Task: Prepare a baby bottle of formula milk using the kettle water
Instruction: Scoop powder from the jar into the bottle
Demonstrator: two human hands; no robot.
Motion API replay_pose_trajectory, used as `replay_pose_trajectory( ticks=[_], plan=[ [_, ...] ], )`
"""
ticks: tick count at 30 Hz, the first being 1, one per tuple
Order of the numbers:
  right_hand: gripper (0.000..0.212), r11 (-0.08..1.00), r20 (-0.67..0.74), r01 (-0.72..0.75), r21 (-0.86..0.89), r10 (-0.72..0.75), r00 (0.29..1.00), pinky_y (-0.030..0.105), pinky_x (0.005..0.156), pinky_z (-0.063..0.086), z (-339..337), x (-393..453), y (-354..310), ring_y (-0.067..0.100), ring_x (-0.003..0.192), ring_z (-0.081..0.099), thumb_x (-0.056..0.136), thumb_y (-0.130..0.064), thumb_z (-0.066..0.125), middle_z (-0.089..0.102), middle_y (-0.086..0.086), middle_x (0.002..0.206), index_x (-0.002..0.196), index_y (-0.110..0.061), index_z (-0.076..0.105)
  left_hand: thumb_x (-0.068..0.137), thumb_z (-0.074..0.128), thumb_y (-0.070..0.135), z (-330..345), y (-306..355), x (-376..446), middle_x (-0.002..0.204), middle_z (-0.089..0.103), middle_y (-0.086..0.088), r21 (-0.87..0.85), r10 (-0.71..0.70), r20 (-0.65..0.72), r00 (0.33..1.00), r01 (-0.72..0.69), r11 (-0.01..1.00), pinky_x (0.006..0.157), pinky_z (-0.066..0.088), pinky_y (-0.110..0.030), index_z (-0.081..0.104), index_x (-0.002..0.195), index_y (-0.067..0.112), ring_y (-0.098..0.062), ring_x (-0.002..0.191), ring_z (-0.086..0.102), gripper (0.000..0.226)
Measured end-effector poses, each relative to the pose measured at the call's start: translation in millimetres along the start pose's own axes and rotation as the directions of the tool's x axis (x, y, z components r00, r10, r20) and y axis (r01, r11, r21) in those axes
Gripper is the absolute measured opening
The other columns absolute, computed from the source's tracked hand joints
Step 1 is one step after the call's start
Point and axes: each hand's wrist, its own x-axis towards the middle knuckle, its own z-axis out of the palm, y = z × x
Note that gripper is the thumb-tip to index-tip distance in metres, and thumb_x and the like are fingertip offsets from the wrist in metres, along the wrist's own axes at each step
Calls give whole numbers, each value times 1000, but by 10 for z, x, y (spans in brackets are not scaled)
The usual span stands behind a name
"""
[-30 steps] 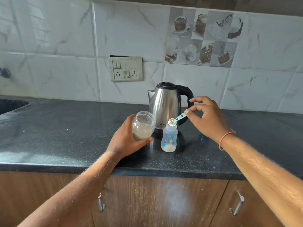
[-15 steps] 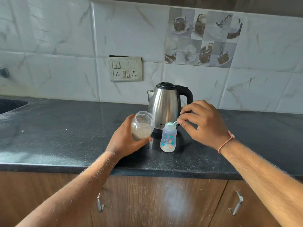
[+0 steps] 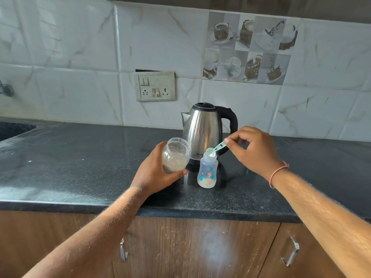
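Note:
A small clear baby bottle [image 3: 207, 171] with coloured prints stands open on the black counter [image 3: 80, 167], with a little pale liquid or powder at its bottom. My right hand [image 3: 255, 151] pinches the handle of a light green scoop [image 3: 213, 150], whose bowl sits over the bottle's mouth. My left hand [image 3: 154, 173] grips an open clear jar of beige formula powder [image 3: 175, 155], tilted slightly, just left of the bottle. A steel kettle [image 3: 202, 131] with a black handle and lid stands right behind both.
A sink basin [image 3: 14, 129] is cut into the counter at far left. A switch and socket panel [image 3: 154, 86] is on the tiled wall behind the kettle. Wooden cabinet doors with metal handles [image 3: 290, 253] run below the counter edge.
My right hand dipped the scoop lower at the bottle's mouth, then lifted and turned it back. The scoop's bowl now faces up over the opening. The jar hand barely moved.

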Motion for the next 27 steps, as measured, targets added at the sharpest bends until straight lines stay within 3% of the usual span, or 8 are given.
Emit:
replay_pose_trajectory(
  ticks=[2,4,7,12,14,19,24,27],
  plan=[
    [16,953,14,-264,149,265,964,28,63,47,24,44,-13,8,64,56,97,-29,80,66,-16,67,81,-30,81,73,93,67,2,-2,-1,156,59,9,0,0,-1,1000,0,1000,109,54,-38,37,161,30,-16,136,61,110],
    [21,829,47,-463,316,473,880,26,59,41,38,98,-41,5,53,48,99,-32,78,56,-16,54,79,-27,81,73,93,66,2,-1,-3,155,59,10,-1,0,-4,1000,0,1000,109,54,-37,38,161,30,-16,135,61,110],
    [23,695,94,-555,457,583,807,27,70,45,95,173,-152,8,67,53,100,-30,77,63,-7,67,78,-23,80,74,93,64,3,4,-4,154,59,10,-1,7,-7,1000,-7,1000,106,53,-34,39,160,30,-16,134,61,108],
    [15,733,160,-504,457,489,857,25,70,48,332,253,-390,3,69,56,99,-34,78,71,-1,74,85,-31,84,74,93,64,-4,7,-6,154,59,9,-3,2,-2,1000,-2,1000,105,54,-35,38,161,30,-16,134,61,108],
    [14,812,159,-452,370,424,891,25,71,51,452,273,-460,-2,65,59,97,-38,80,71,-15,71,86,-30,85,74,92,64,-5,11,-9,153,60,10,-10,5,1,1000,-5,1000,104,55,-35,38,160,32,-16,132,62,107],
    [24,964,168,-262,35,253,953,36,82,53,716,282,-636,4,92,59,91,-55,79,65,-19,95,75,-38,75,74,92,66,-9,9,0,152,60,11,-25,-3,2,1000,3,1000,101,53,-30,38,161,31,-13,131,62,107],
    [38,955,192,-194,-222,238,952,47,94,42,839,299,-732,11,112,56,79,-72,80,60,-19,100,70,-37,67,73,88,69,-10,2,3,152,60,12,-30,-3,4,1000,3,1000,102,57,-34,37,161,33,-13,130,63,108],
    [38,952,186,-201,-232,246,951,46,93,36,788,337,-734,9,112,52,82,-74,77,60,-19,103,73,-38,68,72,87,72,-3,-21,9,151,61,12,-36,-2,7,1000,2,999,104,58,-38,37,161,32,-12,130,64,109]
  ],
)
